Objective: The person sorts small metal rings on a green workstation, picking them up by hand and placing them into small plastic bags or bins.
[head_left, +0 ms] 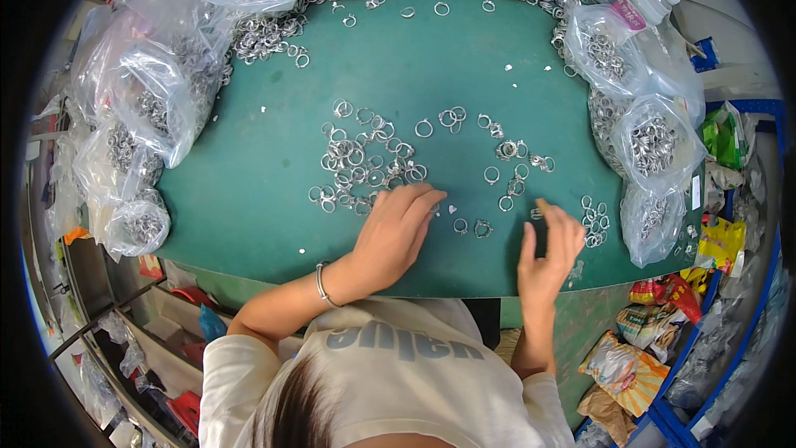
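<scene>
Rings point(365, 162) lie scattered in a loose heap near the middle of the green surface point(249, 191), small silver bands, some linked or overlapping. In the head view, the only 1 here, the left hand point(396, 236) rests palm down at the near edge of that heap, fingers point(424, 199) stretched flat and slightly spread, touching the closest rings and gripping nothing. The right hand point(549, 253) is raised just off the surface, thumb and fingertips pinched together on what looks like 1 small ring point(539, 209); it is too small to tell for sure. A bracelet point(323, 284) sits on the left wrist.

My reading is that this is a sorting or picking step: 1 ring taken up by the right hand while the left steadies or rakes the heap. A next pick would call for a fine pinch on a single band, kept clear of its tangled neighbours.

Open green lies to the left of the heap and beyond it toward the far side. The near edge of the surface runs right under both wrists, so stray rings point(593, 220) by the right hand sit close to a drop. Clear bags point(141, 91) full of rings crowd the left rim, more bags point(651, 145) the right, with a plastic bottle point(643, 8) behind them.
</scene>
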`<action>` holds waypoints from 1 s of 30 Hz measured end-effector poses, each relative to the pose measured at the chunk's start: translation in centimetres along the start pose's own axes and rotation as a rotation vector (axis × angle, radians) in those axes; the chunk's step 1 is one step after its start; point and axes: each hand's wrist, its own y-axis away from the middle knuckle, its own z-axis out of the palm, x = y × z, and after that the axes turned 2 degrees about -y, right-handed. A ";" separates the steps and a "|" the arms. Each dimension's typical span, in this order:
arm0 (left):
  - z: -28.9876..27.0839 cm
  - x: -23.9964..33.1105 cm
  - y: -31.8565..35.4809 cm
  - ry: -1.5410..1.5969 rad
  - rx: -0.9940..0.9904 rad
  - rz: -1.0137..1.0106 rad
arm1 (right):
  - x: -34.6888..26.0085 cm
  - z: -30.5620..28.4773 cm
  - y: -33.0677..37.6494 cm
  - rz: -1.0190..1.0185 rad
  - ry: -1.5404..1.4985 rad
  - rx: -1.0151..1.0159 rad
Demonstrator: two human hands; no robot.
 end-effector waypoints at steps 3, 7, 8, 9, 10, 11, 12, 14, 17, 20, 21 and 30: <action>0.2 0.5 0.5 0.273 -0.087 -0.155 | -0.8 -0.2 0.0 -0.053 -0.117 -0.096; 0.4 0.8 0.9 0.435 -0.089 -0.210 | -2.0 1.1 0.9 -0.118 -0.088 -0.238; 0.4 0.6 1.3 0.393 -0.075 -0.187 | -1.7 1.4 1.1 -0.101 -0.113 -0.216; 0.3 0.5 1.6 0.351 -0.061 -0.163 | -1.5 1.3 1.2 -0.073 -0.097 -0.203; 0.1 0.4 1.8 0.262 -0.053 -0.138 | -1.3 1.1 1.4 -0.044 -0.082 -0.190; -0.1 0.3 2.0 0.176 -0.047 -0.108 | -1.1 0.8 1.6 -0.012 -0.062 -0.175; -0.2 0.3 2.1 0.090 -0.042 -0.078 | -1.3 0.8 1.9 -0.052 -0.111 -0.216; -0.1 0.3 2.3 -0.071 -0.030 -0.083 | -2.3 1.0 2.6 -0.133 -0.204 -0.296; 0.2 0.9 3.0 0.031 0.008 -0.051 | -3.9 2.0 3.4 -0.214 -0.298 -0.330; 0.6 1.4 2.9 0.068 -0.086 0.009 | -3.6 2.2 2.5 -0.134 -0.483 -0.366; 0.7 1.6 2.8 0.040 -0.140 0.031 | -3.2 2.0 2.1 -0.103 -0.553 -0.389; 1.3 0.4 4.3 0.051 -0.228 0.148 | -0.9 3.2 -2.8 0.056 -0.115 0.006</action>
